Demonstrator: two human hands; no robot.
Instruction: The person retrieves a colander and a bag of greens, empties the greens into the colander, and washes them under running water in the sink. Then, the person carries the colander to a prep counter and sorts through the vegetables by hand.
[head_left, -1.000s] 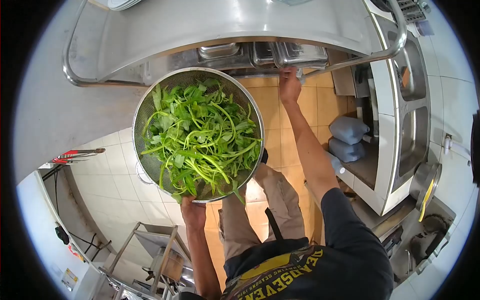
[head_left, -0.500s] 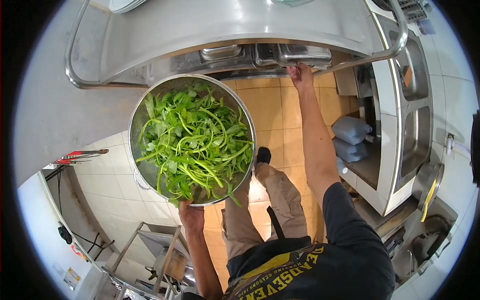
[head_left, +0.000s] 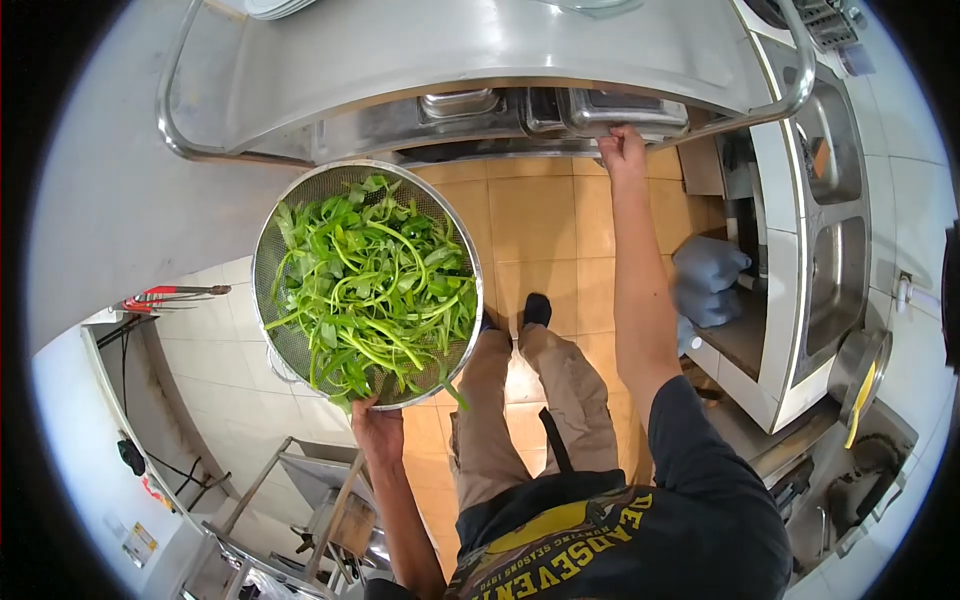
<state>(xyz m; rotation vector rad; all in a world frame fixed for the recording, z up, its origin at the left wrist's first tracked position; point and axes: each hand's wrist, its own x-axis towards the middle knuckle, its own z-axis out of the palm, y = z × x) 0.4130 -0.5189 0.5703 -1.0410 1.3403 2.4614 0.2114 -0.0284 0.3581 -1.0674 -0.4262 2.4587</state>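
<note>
My left hand (head_left: 378, 432) grips the near rim of a round mesh colander (head_left: 468, 235), its fingers partly hidden beneath. Leafy green vegetables (head_left: 375, 285) with long stems fill the colander, and one stem hangs over the rim at the lower right. My right hand (head_left: 623, 152) reaches forward, closed on the near edge of a rectangular stainless steel pan (head_left: 622, 112). That pan sits on the lower shelf of the steel trolley, beside other metal pans (head_left: 459, 104).
The trolley's top (head_left: 480, 45) carries stacked plates (head_left: 280, 8) at the far left, and its tubular rail (head_left: 172, 105) curves outward. To the right stand a tiled counter with sinks (head_left: 838, 270) and blue-grey containers (head_left: 710, 280) below. A metal rack (head_left: 300, 475) is at lower left.
The colander has shifted slightly left with my left hand. My right hand stays at the pan's edge, and both appear a little farther right as the view shifts.
</note>
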